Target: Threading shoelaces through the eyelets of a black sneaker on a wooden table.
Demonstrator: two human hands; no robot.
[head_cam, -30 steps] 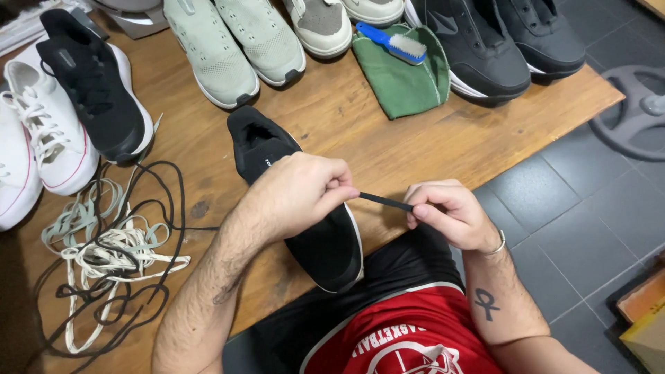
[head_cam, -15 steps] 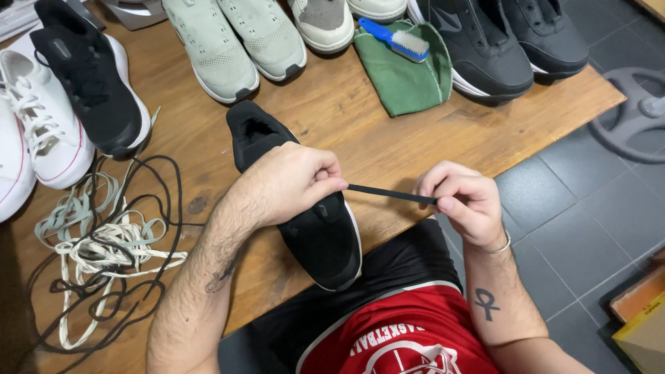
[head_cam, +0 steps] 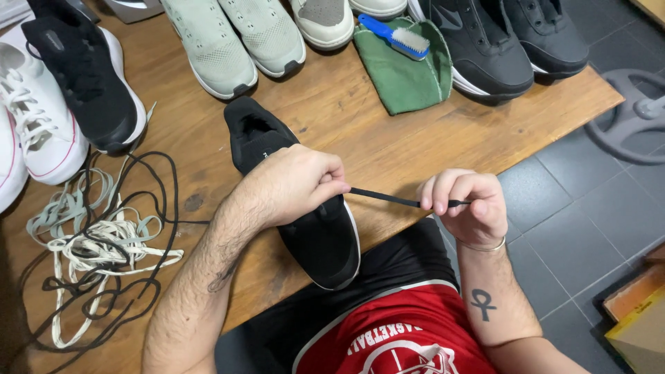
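A black sneaker lies on the wooden table, toe toward me, overhanging the near edge. My left hand rests on its upper and pinches one end of a black shoelace. The lace runs taut to the right, where my right hand is closed around its other end, off the table edge above my lap.
A tangle of loose black, white and grey laces lies at left. Several other shoes line the back: white, black, pale green, black. A blue brush sits on a green cloth.
My right hand has drawn the lace farther right, lengthening the taut stretch between the hands. My left hand stays on the sneaker.
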